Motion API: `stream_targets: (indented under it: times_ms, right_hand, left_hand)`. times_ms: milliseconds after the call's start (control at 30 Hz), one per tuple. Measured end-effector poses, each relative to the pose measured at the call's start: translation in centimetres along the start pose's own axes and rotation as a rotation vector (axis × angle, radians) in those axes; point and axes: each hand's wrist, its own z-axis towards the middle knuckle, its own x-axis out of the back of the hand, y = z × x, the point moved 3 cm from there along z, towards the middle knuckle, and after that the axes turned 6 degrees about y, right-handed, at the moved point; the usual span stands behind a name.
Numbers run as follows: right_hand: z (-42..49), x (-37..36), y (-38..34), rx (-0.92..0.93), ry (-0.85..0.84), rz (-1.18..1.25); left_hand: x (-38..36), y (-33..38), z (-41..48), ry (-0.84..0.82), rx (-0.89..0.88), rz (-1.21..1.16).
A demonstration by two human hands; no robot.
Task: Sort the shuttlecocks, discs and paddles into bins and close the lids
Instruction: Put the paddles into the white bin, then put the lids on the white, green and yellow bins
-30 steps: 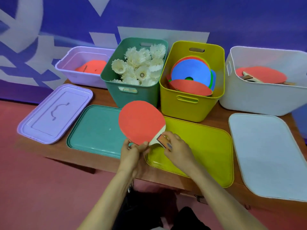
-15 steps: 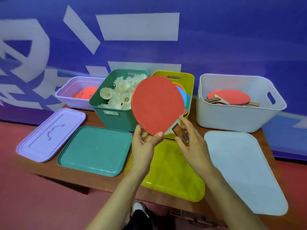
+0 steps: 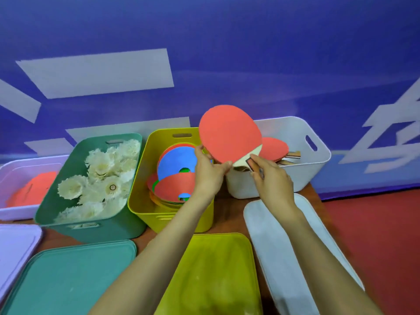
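Observation:
I hold a red paddle in the air over the left rim of the white bin. My left hand pinches the blade's lower edge. My right hand grips its handle. More red paddles lie inside the white bin. The yellow bin holds blue and red discs. White shuttlecocks fill the green bin. The lilac bin at far left holds something red.
Four lids lie flat on the wooden table in front of the bins: lilac, green, yellow and white. A blue wall stands behind the bins. Red floor shows to the right.
Both hands have carried the paddle up from above the lids and rightwards to the white bin. The camera has swung right and closer.

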Motion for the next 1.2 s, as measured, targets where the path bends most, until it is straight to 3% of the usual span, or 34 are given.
stream_targets:
  times_ms: [200,333,433,500,667,800,900,1100,1200]
  right_hand:
    - [6.3,2.1,5.3,-0.02,-0.129,-0.198]
    - [11.2,2.0,10.5,0.011,-0.294,-0.308]
    - [14.2,1.0,13.8,0.046,-0.397,-0.294]
    - [15.6,-0.5,15.4,0.059,-0.476,-0.251]
    - [17.7,-4.1,18.0,0.009,-0.443,-0.234]
    - [18.0,-4.5,18.5,0.05,-0.422,-0.349]
    - [17.6,-3.5,18.0,0.144,-0.386,-0.254]
    - [12.7,2.0,14.4,0.401,-0.134,0.19]
    - [8.3,3.6,14.4,0.51,-0.035,0.279]
  left_hand:
    - [-6.6,-0.7,3.6,-0.143,0.061,0.224]
    - [-9.7,-1.8,5.5,-0.136,0.055,0.333]
    - [-12.3,-2.8,6.7,-0.195,-0.079,0.637]
    - [-13.9,-3.8,7.1,-0.288,-0.071,0.783]
    - [-16.2,-5.9,8.5,-0.47,-0.009,1.009]
    - [-16.2,-5.8,9.5,-0.44,0.029,0.952]
    - [-15.8,-5.2,9.1,-0.415,0.025,0.89]
    - [-14.6,-2.4,2.5,-0.02,-0.422,0.579]
    - [-14.0,-2.6,-2.7,0.059,-0.597,0.461]
